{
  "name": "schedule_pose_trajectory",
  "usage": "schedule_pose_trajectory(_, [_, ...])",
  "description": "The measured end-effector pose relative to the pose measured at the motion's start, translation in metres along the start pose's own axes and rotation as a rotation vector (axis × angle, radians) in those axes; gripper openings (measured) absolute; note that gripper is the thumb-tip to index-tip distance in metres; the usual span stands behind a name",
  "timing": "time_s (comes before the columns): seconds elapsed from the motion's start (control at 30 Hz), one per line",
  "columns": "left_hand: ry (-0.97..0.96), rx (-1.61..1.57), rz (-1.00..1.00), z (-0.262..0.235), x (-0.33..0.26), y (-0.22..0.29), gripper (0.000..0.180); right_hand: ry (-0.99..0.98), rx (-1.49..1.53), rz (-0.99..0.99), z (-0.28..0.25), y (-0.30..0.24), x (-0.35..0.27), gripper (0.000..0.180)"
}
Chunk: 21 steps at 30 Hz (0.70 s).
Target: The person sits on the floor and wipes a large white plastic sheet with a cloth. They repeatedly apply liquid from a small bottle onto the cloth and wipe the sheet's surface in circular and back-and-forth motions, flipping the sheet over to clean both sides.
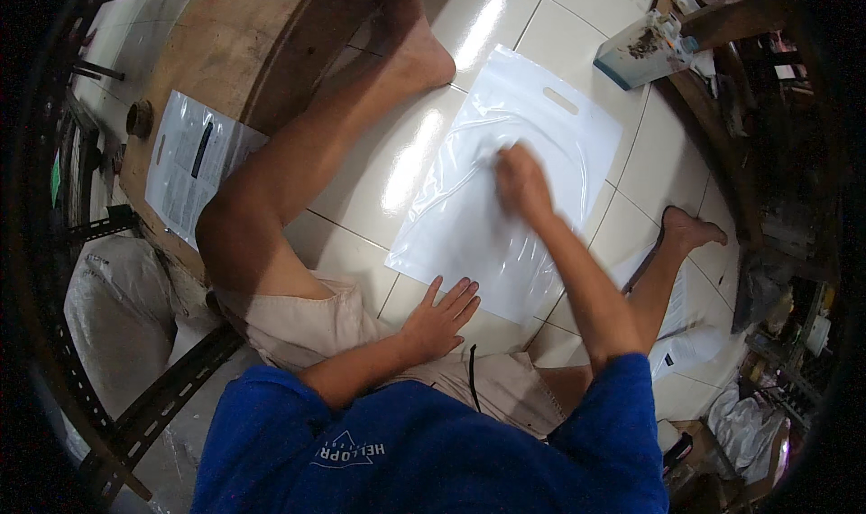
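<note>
A white plastic bag (568, 153) with a cut-out handle slot lies flat on the tiled floor between my legs, its film wrinkled in curved creases. My right hand (523, 185) is closed, knuckles up, over the middle of the bag. Motion smears it, and a pale blur shows at its fingers; what they hold, if anything, cannot be made out. Flat and with fingers spread, my left hand (440, 323) rests by the bag's near edge and holds nothing.
On a wooden board (212, 50) at the left lies a printed plastic bag (194, 167), near a small round brown object (140, 118). A stained white-and-blue container (645, 52) stands at the far right. Metal racking (153, 415) and wrapped bundles (122, 298) flank my left side.
</note>
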<state>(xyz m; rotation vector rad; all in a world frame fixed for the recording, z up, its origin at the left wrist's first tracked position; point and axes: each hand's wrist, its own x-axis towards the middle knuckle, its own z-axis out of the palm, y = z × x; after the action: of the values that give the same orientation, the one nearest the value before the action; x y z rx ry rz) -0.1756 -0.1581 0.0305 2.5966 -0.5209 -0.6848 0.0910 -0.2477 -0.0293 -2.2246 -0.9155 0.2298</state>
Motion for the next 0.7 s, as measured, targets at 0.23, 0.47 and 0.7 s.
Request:
schedule_pose_trajectory(0.23, [-0.060, -0.063, -0.004, 0.017, 0.001, -0.001, 0.078, -0.257, 0.017, -0.097, 0.040, -0.084, -0.078, 0.022])
schedule_pose_trajectory(0.47, [0.043, -0.032, 0.085, 0.006, 0.000, -0.005, 0.081, 0.234, -0.208, 0.125, -0.019, 0.004, 0.072, 0.012])
schedule_pose_trajectory(0.7, [-0.033, -0.030, 0.006, 0.012, 0.001, 0.002, 0.080, -0.183, 0.044, -0.050, 0.033, -0.046, -0.059, 0.017])
